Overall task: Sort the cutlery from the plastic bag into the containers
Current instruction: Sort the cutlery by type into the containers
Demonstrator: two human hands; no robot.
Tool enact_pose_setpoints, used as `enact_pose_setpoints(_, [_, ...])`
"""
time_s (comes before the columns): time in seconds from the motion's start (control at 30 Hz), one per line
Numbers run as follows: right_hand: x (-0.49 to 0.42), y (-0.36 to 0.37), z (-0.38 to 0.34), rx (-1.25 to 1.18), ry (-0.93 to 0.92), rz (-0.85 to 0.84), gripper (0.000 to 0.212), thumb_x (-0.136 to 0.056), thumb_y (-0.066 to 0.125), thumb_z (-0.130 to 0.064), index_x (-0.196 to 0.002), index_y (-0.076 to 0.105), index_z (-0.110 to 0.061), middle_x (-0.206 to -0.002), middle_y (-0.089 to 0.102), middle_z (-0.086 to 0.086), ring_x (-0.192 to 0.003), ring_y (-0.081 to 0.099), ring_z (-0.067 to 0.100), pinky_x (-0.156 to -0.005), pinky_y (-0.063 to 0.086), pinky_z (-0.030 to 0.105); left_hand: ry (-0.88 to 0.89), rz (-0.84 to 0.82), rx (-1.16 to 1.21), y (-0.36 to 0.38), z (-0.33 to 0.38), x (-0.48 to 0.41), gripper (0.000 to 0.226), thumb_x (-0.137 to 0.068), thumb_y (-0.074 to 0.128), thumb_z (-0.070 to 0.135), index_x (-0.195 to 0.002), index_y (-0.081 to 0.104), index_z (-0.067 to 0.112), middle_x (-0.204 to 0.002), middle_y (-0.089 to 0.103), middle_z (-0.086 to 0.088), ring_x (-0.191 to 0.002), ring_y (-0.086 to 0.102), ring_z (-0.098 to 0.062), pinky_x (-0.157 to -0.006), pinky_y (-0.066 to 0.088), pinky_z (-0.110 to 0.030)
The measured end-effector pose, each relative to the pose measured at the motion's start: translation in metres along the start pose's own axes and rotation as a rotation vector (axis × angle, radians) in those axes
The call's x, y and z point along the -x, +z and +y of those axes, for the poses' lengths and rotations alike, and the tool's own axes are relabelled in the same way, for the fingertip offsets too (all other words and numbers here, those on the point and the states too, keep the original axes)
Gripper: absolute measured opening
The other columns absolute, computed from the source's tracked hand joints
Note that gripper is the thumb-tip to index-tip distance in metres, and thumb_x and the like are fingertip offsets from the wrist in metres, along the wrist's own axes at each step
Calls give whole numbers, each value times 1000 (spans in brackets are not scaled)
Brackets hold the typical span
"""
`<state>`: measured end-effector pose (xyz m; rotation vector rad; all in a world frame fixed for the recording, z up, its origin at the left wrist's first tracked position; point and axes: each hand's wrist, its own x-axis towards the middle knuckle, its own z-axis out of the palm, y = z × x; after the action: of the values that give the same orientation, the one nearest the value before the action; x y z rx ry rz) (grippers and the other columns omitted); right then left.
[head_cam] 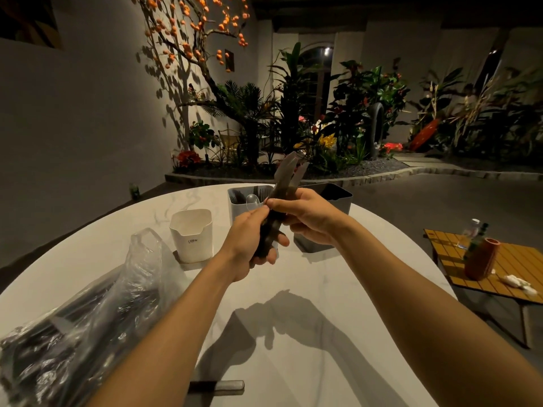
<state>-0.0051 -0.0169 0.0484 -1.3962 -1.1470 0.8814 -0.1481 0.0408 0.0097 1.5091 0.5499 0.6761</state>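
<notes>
Gripping the handle end of a bundle of dark cutlery [282, 183], the left hand [249, 245] has its fingers curled round the lower part. The right hand [308, 218] pinches the same bundle higher up, thumb and fingers closed on it, and looks to be picking one piece out. The bundle is held off the table, tips fanned upward, right of the white container [192, 236] and above it. Right of the white container and a bit farther back stands a light grey container [238, 204], with dark pieces and a clear spoon [252, 199] in it. Farther right again is a dark container [338, 198], partly hidden by the right hand. The plastic bag [97, 304] lies left of the white container and nearer the camera, with more dark cutlery inside. All of it sits on the white table [293, 333]. A loose utensil [219, 385] lies well nearer the camera than the white container, at the table's edge. A yellow side table [511, 268] stands far right. Likely handling: thin plastic, light, stiff but snappable, and smooth, so pieces slide on each other. Best taken by the handles, one piece at a time, not by the tips.
</notes>
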Motion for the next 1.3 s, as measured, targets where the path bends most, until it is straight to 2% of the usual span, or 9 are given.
enact_pose_setpoints(0.23, [-12, -42, -13, 21, -73, 156, 10, -99, 61, -16, -99, 60, -6, -96, 66, 20, -93, 60, 31, -79, 45, 37, -21, 1, -25, 20, -4, -38, 43, -111, 31, 42, -118, 62, 13, -81, 73, -11, -59, 63, -18, -57, 41, -28])
enact_pose_setpoints(0.37, [-20, -63, -28, 28, -115, 152, 6, -100, 60, -16, -98, 58, -11, -92, 67, 9, -94, 66, 25, -88, 52, 41, -10, -12, 45, 35, 1, -63, 41, -112, 31, 37, -107, 58, 8, -64, 45, -2, -50, 35, -10, -49, 25, -25])
enact_pose_setpoints(0.47, [-24, -76, -39, 83, -125, 157, 6, -101, 58, -16, -102, 57, -10, -94, 64, 7, -82, 67, 13, -73, 54, 28, 7, -20, 33, 48, 7, -79, 44, -112, 30, 38, -110, 60, 7, -65, 48, -2, -49, 35, -9, -46, 25, -23])
enact_pose_setpoints(0.67, [-44, -119, -49, 145, -275, 625, 11, -105, 51, -20, -109, 54, -10, -98, 63, 3, -75, 65, 7, -64, 55, 22, -109, -16, -39, 52, -3, -101, 36, -110, 32, 40, -100, 53, 13, -70, 39, 0, -55, 34, -11, -48, 24, -23])
enact_pose_setpoints(0.77, [-61, -135, -31, 358, -232, 742, 21, -103, 54, -26, -118, 57, -12, -106, 66, 6, -94, 68, 20, -77, 61, 37, -157, -79, -27, 54, -12, -105, 26, -106, 31, 35, -92, 43, 17, -71, 35, 0, -61, 31, -12, -53, 20, -26])
enact_pose_setpoints(0.93, [-69, -134, 1, 575, -140, 650, 26, -103, 56, -25, -123, 58, -9, -108, 65, 5, -99, 64, 22, -84, 57, 34, -194, -99, 5, 59, -17, -114, 24, -98, 38, 28, -76, 37, 18, -67, 36, -1, -58, 30, -11, -50, 21, -25])
enact_pose_setpoints(1.07, [-74, -130, 24, 721, -46, 572, 14, -97, 61, -39, -100, 59, -26, -101, 64, 1, -102, 60, 28, -87, 54, 44, -141, -72, -60, 58, -16, -114, 18, -101, 38, 29, -95, 46, 15, -71, 43, -2, -60, 38, -12, -51, 27, -24])
enact_pose_setpoints(1.17, [-78, -131, 40, 901, 119, 491, 35, -88, 56, -67, -96, 61, -33, -108, 62, 5, -115, 49, 36, -95, 45, 57, -115, -49, -65, 54, -20, -114, 25, -107, 34, 31, -105, 54, 16, -76, 49, -6, -66, 45, -15, -55, 33, -25])
enact_pose_setpoints(1.3, [-71, -128, 39, 838, 137, 487, 46, -76, 69, -72, -96, 56, -32, -114, 58, 5, -117, 46, 32, -97, 45, 57, -110, -42, -70, 50, -23, -110, 28, -109, 35, 28, -112, 58, 14, -76, 53, -9, -65, 50, -17, -54, 39, -24])
